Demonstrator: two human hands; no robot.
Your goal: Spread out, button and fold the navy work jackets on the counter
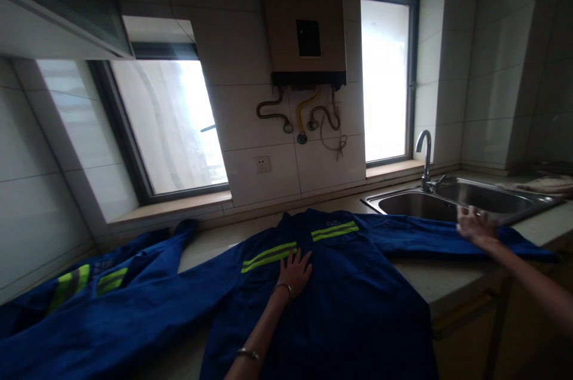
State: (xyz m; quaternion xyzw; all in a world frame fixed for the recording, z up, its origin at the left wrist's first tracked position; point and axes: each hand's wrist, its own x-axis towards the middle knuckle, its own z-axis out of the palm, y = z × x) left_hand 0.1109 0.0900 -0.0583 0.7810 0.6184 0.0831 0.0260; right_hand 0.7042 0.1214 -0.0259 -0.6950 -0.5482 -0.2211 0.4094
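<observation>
The blue jacket was pinned under the flat, open left hand; its sleeve was best smoothed outward beneath the spread right hand.

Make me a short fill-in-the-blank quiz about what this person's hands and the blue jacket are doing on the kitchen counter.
1. The left hand lies flat on the ____ jacket.
2. The right hand rests on the jacket's sleeve next to the steel ____.
3. The reflective stripes on the jacket are ____ in colour.
4. The tap stands in front of a ____.

Missing words: blue; sink; yellow-green; window
</observation>
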